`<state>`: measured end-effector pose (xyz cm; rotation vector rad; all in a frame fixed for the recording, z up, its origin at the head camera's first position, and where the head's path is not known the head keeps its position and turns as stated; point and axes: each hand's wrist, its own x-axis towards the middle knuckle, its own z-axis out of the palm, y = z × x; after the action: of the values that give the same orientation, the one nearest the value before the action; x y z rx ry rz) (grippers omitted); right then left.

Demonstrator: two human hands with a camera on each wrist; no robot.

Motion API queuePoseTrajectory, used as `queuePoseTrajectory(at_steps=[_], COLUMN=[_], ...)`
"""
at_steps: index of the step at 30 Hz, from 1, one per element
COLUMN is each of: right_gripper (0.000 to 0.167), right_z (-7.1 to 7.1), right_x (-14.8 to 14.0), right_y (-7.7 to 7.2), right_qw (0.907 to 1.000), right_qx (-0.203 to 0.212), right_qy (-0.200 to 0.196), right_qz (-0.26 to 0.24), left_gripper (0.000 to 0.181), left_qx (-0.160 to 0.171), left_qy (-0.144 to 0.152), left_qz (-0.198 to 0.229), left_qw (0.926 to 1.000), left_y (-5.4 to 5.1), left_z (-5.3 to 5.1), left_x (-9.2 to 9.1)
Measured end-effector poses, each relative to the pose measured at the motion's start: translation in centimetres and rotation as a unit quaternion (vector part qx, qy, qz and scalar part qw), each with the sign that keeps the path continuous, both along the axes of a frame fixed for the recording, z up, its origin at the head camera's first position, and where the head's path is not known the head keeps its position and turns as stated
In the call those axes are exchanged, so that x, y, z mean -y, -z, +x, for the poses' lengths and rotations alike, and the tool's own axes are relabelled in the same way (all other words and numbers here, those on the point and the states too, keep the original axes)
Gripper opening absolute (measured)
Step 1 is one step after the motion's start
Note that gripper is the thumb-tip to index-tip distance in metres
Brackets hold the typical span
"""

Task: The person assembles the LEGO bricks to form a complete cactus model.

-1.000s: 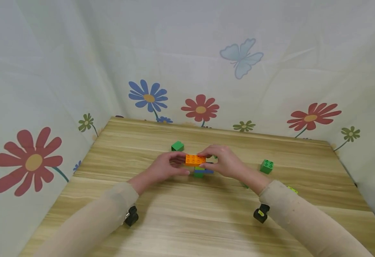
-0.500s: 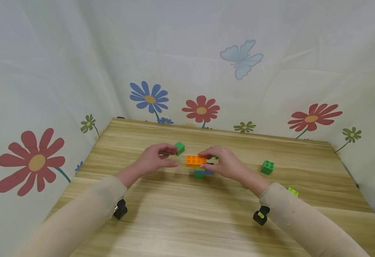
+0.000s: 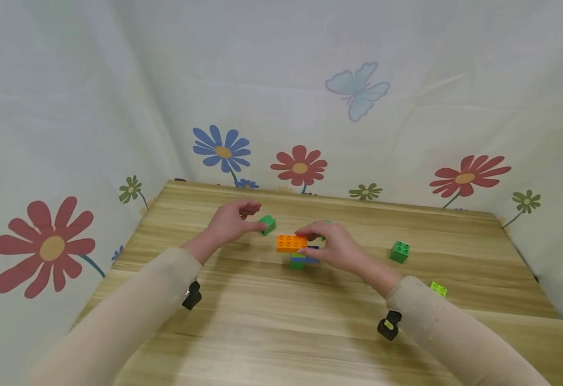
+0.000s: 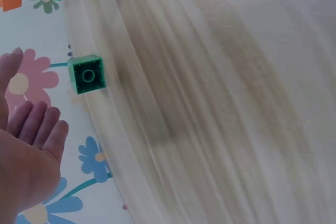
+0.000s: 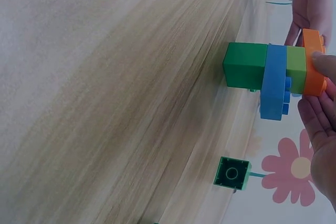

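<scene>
My right hand [image 3: 334, 245] pinches an orange brick [image 3: 288, 243], the top of a small toy-brick stack. Below the orange, the right wrist view shows a light green brick [image 5: 296, 68], a blue brick [image 5: 273, 81] jutting to one side, and a dark green brick [image 5: 244, 65] at the bottom. I cannot tell whether the stack touches the table. My left hand [image 3: 230, 221] holds nothing, its fingers loosely spread beside a loose green brick [image 3: 267, 224]. In the left wrist view this brick [image 4: 87, 74] lies with its hollow underside toward me, apart from the hand.
Farther right on the wooden table [image 3: 242, 327] are a green brick [image 3: 399, 251] with studs up and a lime brick [image 3: 438, 289] near the right sleeve. Another green brick [image 5: 232, 173] is mostly hidden behind my right hand in the head view. A flowered cloth [image 3: 281, 96] hangs behind.
My left hand has moved away from the orange brick, leftward and then farther back, to beside the loose green brick. My right hand keeps hold of the stack at nearly the same place.
</scene>
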<state>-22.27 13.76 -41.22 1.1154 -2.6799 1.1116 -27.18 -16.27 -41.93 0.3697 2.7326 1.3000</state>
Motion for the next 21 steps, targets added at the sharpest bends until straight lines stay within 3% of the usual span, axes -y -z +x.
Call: queuePoseTrajectory(at_steps=[10,21], right_gripper=[0.041,0.042], right_z=[-0.1,0.0], right_x=[0.1,0.1], right_y=[0.0,-0.1], right_qw=[0.9999,0.9997], right_qx=[-0.003,-0.006], right_qy=[0.007,0.008], right_qz=[0.012,0.024], left_gripper=[0.067,0.064], left_qx=[0.027,-0.008], left_qy=[-0.031,-0.037], left_qz=[-0.028,-0.124], left_qw=[0.9988,0.9916], left_y=[0.1,1.4], left_z=[-1.5,-2.2], left_x=[-1.4,-2.6])
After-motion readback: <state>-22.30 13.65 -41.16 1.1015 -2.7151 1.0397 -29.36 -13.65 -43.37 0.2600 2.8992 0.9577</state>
